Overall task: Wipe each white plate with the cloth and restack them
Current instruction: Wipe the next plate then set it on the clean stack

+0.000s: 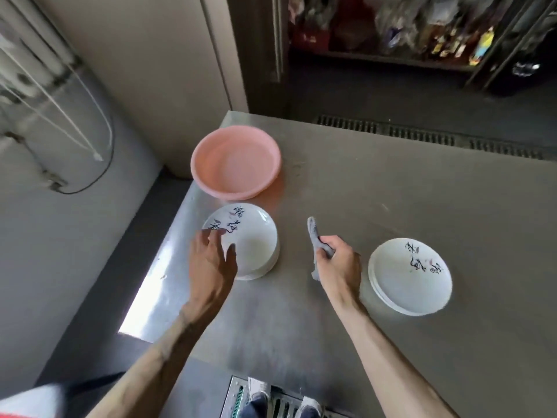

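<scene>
Plates, left stack (254,241): white plates with dark brush lettering, piled near the left edge of the worktop (391,191), just in front of the pink basin (211,158).
Plates, right stack (413,285): a second, lower pile of the same plates, well apart from the first and to the right of my right hand.
Left hand (211,265): it is over the near-left rim of the left stack with the fingers (211,236) spread and relaxed, gripping nothing. I cannot tell whether the tips touch the top plate.
Right hand (339,267): it is between the two stacks with the fingers curled tight round the cloth (313,233).
Cloth: grey and bunched, with one end sticking up past the knuckles and one hanging below the palm.
Why two stacks: I judge one pile feeds the wiping and the other receives it. The gap between them leaves room for the cloth hand to work.
Why the hands split: the free hand fetches and steadies a plate, so the cloth never has to be put down.
Step in hand: by my reading, taking the top plate off the left stack.
Progress: partway, I judge. Neither pile shows me which plates are wiped.
Risk: the left stack sits close to the worktop edge, and a careless pull on the rim could drag the pile toward it.
</scene>
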`<state>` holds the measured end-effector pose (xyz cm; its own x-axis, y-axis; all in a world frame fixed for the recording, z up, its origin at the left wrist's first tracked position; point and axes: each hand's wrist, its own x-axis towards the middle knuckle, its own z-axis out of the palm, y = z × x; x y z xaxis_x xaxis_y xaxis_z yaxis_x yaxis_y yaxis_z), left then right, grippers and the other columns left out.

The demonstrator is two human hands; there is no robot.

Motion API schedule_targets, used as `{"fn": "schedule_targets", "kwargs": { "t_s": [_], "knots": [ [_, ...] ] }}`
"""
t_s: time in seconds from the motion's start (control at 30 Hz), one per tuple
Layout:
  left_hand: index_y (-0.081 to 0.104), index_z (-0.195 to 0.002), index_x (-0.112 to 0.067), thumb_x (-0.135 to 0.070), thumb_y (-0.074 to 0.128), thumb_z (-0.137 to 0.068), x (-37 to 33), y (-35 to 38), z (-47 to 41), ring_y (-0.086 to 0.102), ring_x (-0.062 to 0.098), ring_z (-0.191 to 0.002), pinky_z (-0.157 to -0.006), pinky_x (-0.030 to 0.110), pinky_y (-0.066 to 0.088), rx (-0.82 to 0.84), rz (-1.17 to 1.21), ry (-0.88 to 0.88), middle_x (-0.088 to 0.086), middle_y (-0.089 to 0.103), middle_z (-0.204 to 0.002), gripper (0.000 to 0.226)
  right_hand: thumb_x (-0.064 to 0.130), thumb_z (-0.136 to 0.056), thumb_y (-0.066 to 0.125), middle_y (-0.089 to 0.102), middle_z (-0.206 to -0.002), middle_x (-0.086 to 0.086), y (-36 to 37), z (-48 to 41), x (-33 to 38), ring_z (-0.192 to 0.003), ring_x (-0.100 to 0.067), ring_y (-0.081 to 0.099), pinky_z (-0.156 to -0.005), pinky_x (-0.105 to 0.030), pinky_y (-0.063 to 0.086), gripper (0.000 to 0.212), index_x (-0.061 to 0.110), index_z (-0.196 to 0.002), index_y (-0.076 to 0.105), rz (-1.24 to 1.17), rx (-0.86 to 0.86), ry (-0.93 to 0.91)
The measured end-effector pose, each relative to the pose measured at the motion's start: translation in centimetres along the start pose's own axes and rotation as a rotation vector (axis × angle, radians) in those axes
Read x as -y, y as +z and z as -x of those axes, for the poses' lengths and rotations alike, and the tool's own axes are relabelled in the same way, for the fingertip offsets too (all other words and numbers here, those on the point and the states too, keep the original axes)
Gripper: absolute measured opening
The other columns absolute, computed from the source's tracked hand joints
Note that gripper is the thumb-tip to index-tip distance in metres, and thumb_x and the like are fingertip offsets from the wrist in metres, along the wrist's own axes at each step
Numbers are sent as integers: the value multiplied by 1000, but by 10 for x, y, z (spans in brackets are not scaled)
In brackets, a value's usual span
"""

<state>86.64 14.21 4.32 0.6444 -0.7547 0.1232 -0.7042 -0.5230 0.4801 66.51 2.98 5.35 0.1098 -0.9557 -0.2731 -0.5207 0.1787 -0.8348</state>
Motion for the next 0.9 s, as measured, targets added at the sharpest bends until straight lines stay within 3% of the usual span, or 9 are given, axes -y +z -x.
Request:
{"fn": "schedule_targets", "kwargs": {
  "t_s": [0.1, 0.2, 0.3, 0.43, 0.6, 0.73, 0.9],
  "knots": [
    [53, -133, 5, -13, 72, -90, 30, -14, -13, 48, 44, -111, -90, 51, 44, 128, -86, -135, 27, 51, -124, 50, 6, -87, 55, 70, -76, 3, 37, 4, 18, -71, -30, 69, -69, -45, 58, 24, 24, -92, 70, 16, 70, -59],
    [54, -128, 4, -15, 68, -93, 46, -13, -21, 48, 41, -110, -87, 48, 44, 220, -64, -184, 24, 51, -120, 43, 6, -87, 56, 73, -84, -1, 65, 2, 28, -78, -30, 68, -68, -35, 53, 24, 23, -95, 71, 80, 82, -106],
    [59, -119, 4, -7, 68, -90, 51, -10, -22, 48, 36, -106, -81, 41, 43, 198, 21, -201, 21, 51, -115, 32, 3, -87, 58, 73, -90, -3, 80, 4, 30, -84, -27, 64, -64, -28, 40, 25, 21, -96, 72, 136, 59, -129],
    [58, -122, 4, 2, 66, -85, 49, -9, -26, 50, 32, -97, -79, 33, 41, 154, 181, -332, 21, 51, -114, 38, 1, -87, 58, 73, -97, -6, 86, 6, 28, -90, -28, 64, -71, -31, 47, 27, 17, -102, 73, 131, 44, -119],
    [51, -124, -3, 4, 60, -83, 47, -10, -25, 51, 30, -91, -73, 41, 53, 181, 300, -457, 14, 50, -112, 42, -1, -85, 56, 73, -95, -6, 88, 7, 30, -90, -29, 64, -75, -37, 52, 29, 15, -102, 74, 91, 28, -93],
    [45, -121, -13, 5, 55, -86, 42, -17, -18, 62, 37, -95, -70, 49, 56, 187, 393, -452, 11, 60, -105, 41, -2, -84, 54, 73, -94, -6, 83, 8, 27, -89, -29, 63, -76, -39, 53, 30, 14, -101, 73, 61, 24, -70],
    [49, -131, -19, 7, 54, -86, 24, -21, -9, 69, 28, -80, -65, 48, 59, 174, 484, -347, 11, 61, -109, 53, -2, -83, 54, 72, -92, -5, 65, 17, 19, -88, -29, 62, -75, -39, 53, 31, 16, -100, 73, 34, -47, -62]
  ]
}}
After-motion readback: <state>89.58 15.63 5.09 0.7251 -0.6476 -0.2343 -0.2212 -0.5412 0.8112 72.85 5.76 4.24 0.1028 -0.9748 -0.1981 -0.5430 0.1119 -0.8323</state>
